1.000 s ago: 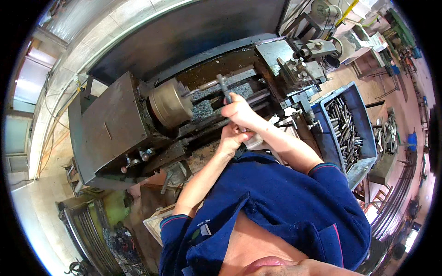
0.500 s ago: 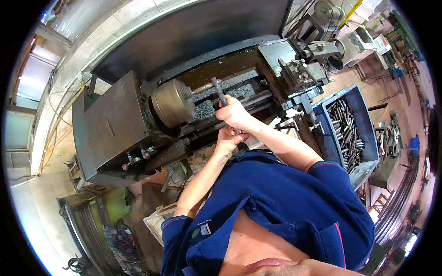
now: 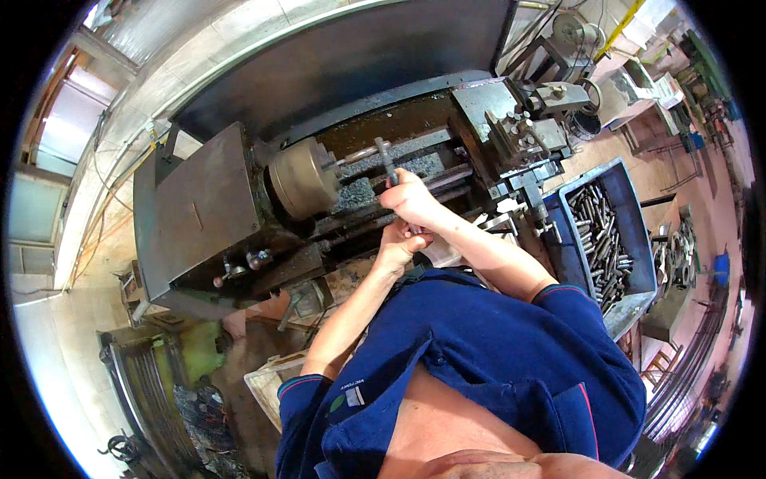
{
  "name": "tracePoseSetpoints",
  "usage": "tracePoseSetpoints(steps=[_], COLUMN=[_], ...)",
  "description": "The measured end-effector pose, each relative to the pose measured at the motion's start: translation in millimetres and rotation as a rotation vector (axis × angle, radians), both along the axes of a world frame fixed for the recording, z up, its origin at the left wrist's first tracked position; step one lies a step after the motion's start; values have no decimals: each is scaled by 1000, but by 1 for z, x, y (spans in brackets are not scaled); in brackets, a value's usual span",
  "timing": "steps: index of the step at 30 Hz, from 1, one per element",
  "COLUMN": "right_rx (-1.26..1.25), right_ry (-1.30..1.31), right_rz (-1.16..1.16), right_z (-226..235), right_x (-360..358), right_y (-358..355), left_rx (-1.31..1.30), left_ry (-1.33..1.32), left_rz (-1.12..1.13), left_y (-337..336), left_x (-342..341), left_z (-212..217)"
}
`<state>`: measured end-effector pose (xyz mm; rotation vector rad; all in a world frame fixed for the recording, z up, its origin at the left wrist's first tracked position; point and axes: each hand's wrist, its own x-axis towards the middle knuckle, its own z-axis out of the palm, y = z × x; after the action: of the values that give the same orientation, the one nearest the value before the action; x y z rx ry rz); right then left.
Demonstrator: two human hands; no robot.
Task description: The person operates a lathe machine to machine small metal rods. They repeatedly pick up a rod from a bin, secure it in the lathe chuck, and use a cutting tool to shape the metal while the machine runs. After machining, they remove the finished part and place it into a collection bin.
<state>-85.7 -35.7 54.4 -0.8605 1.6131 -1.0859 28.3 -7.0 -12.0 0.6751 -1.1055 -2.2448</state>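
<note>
My right hand (image 3: 410, 197) is closed round a slim grey metal tool (image 3: 387, 160) that looks like a caliper. The tool's upper end is at the free end of a thin metal rod (image 3: 359, 155); I cannot tell if they touch. That rod sticks out of the round chuck (image 3: 302, 180) of a lathe. Just below my right hand, my left hand (image 3: 396, 249) is closed, with its fingers curled under. Something small and shiny shows at its fingertips, too hidden to name. Metal chips (image 3: 357, 194) lie on the lathe bed behind my hands.
The headstock (image 3: 199, 209) with its lever knobs (image 3: 255, 261) stands on the left. A tool post (image 3: 511, 128) and carriage are on the right. Beside them, a blue bin (image 3: 568, 239) holds several metal pieces (image 3: 602, 247). A dark splash guard (image 3: 343, 68) rises behind the lathe.
The view has shifted slightly, so the lathe sits a little further right and lower. My hands keep nearly the same pose, with the tool still by the rod's end.
</note>
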Motion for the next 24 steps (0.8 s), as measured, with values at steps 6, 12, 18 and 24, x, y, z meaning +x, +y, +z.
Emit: tracePoseSetpoints(steps=[6, 12, 18, 24], right_rx=[-88, -89, -131, -79], right_ry=[65, 83, -63, -10], right_rz=[-14, 47, -8, 56], right_z=[-23, -20, -13, -3], right_x=[-7, -1, -17, -2], right_y=[-5, -10, 6, -2], left_rx=[25, -28, 13, -142], left_ry=[20, -48, -26, -83], left_rz=[42, 25, 28, 68], left_y=[3, 0, 6, 3], left_x=[-8, 0, -13, 0], left_z=[4, 17, 11, 15])
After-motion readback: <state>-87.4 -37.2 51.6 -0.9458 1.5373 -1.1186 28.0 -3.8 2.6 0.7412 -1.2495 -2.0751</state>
